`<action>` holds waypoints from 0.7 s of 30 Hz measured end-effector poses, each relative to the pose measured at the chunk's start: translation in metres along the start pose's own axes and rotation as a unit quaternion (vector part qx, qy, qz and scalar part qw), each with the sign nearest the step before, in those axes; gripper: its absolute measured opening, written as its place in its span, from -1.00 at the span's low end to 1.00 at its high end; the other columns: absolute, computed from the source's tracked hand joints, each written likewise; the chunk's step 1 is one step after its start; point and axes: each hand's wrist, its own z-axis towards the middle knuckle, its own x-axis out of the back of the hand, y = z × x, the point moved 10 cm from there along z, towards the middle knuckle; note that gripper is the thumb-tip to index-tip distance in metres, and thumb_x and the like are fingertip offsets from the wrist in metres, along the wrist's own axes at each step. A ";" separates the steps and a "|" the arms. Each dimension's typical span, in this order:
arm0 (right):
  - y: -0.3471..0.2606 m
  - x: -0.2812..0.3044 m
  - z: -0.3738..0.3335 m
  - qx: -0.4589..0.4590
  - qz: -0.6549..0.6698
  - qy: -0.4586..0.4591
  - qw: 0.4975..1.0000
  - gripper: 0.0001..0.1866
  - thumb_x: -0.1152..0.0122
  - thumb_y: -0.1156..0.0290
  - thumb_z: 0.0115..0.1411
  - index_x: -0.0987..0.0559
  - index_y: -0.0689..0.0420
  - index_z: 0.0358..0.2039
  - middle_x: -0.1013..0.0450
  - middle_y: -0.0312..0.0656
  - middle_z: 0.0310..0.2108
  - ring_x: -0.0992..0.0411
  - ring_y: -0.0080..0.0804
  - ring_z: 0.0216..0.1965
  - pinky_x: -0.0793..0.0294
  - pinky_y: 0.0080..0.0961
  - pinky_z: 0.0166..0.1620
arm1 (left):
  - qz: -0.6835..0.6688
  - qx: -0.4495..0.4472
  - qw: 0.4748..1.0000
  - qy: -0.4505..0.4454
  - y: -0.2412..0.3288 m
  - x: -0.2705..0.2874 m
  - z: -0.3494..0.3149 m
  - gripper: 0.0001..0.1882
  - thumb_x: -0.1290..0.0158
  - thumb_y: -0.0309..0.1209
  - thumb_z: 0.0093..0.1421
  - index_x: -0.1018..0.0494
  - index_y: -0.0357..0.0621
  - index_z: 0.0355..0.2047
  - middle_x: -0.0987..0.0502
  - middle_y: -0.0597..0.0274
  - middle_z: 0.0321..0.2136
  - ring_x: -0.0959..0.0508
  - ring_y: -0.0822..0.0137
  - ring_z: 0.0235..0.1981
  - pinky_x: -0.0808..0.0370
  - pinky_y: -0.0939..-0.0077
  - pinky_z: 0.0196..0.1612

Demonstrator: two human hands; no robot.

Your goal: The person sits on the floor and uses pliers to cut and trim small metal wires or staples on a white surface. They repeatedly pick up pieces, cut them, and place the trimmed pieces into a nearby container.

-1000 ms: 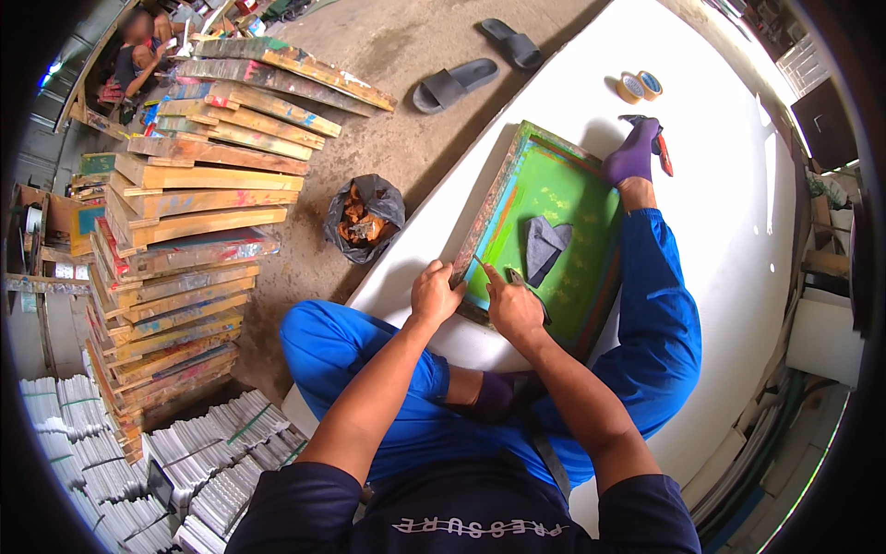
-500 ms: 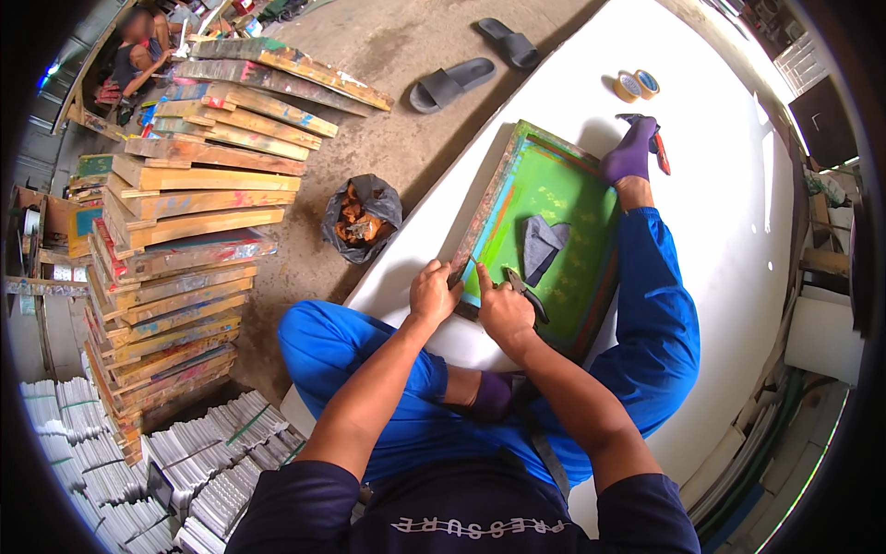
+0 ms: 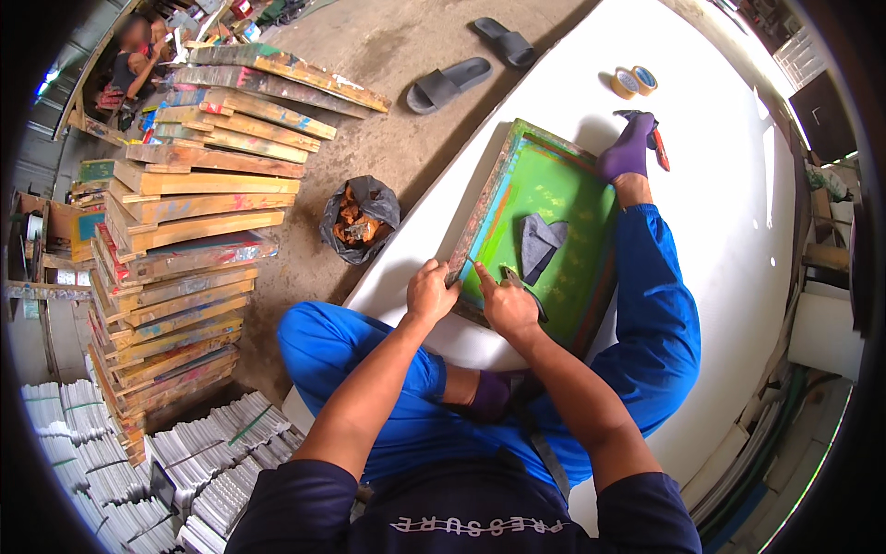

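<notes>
A wooden screen-printing frame (image 3: 479, 205) with green mesh lies tilted on the white surface in front of me. My left hand (image 3: 432, 294) is closed around its near left corner, fingers on the wooden edge. My right hand (image 3: 509, 307) sits just right of it over the near end. Its index finger reaches toward a small, thin dark piece at the frame's edge, too small to name. Dark-handled pliers (image 3: 533, 301) show along the right hand's outer side, seemingly held by its curled fingers, which are partly hidden. A folded grey cloth (image 3: 541, 246) rests on the mesh.
My purple-socked foot (image 3: 629, 152) is beside the frame's far right corner, next to a red-handled tool (image 3: 660, 150). Two tape rolls (image 3: 634, 82) lie farther off. On the floor are a black bag (image 3: 362, 222), slippers (image 3: 449, 85) and stacked wooden frames (image 3: 203, 205). Another person sits far left.
My right index finger has shifted slightly left and upward toward the frame's edge. The left hand, the cloth and the frame stay about where they were.
</notes>
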 end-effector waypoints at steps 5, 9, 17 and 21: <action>0.010 0.011 0.005 0.088 0.017 0.074 0.993 -0.52 -0.03 0.20 0.39 -0.42 -0.30 0.32 -0.60 0.10 -0.25 -0.62 0.07 -0.37 -0.65 -0.10 -0.30 | -0.019 -0.036 0.997 0.063 -0.001 0.005 -0.002 -0.66 -0.34 -0.25 0.00 -0.60 -0.27 -0.33 -0.50 0.05 -0.43 -0.57 -0.04 -0.36 -0.50 0.05 -0.28; 0.014 0.016 0.015 0.110 0.015 0.078 0.991 -0.55 -0.05 0.19 0.38 -0.46 -0.34 0.28 -0.61 -0.01 -0.34 -0.62 0.02 -0.40 -0.63 -0.10 -0.37 | -0.022 -0.036 0.997 0.060 -0.001 0.004 -0.002 -0.65 -0.34 -0.24 0.00 -0.60 -0.28 -0.32 -0.50 0.06 -0.42 -0.58 -0.04 -0.36 -0.50 0.05 -0.28; -0.029 0.051 0.032 0.093 -0.118 -0.047 0.988 -0.54 -0.04 0.41 0.30 -0.54 -0.11 0.21 -0.64 -0.07 -0.39 -0.66 -0.10 -0.35 -0.66 -0.19 -0.34 | -0.046 -0.024 0.998 0.043 0.002 0.007 -0.002 -0.62 -0.34 -0.29 0.01 -0.63 -0.20 -0.18 -0.58 0.02 -0.31 -0.61 -0.09 -0.25 -0.56 0.07 -0.15; -0.020 0.054 0.030 0.085 -0.083 -0.039 0.992 -0.59 -0.03 0.32 0.36 -0.55 -0.17 0.20 -0.64 -0.05 -0.39 -0.66 -0.07 -0.35 -0.65 -0.17 -0.35 | -0.032 -0.015 0.998 0.048 0.003 0.008 -0.004 -0.62 -0.35 -0.31 0.00 -0.61 -0.14 -0.16 -0.58 0.07 -0.30 -0.61 -0.07 -0.21 -0.57 0.08 -0.11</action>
